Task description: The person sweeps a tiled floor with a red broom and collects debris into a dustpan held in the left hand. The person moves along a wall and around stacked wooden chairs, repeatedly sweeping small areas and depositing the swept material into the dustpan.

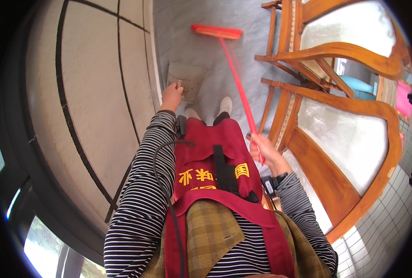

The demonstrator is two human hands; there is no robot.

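Note:
My right hand [266,151] is closed around the upper end of a red broom handle [242,92]. The broom head [217,32], red and orange, rests on the grey floor ahead, and its stick is slightly blurred. My left hand [172,96] grips the upright handle of a long-handled dustpan [191,74], seen almost from above. Small bits of debris lie in the pan, which stands by the wall in front of my shoes. The hand hides part of the handle.
On the left runs a pale wall [94,87] with dark lines. Wooden chairs with carved frames, one near [327,173] and one farther [338,52], line the right side. Blue [358,87] and pink [404,99] items show behind them. A black cable [154,163] hangs across my left sleeve.

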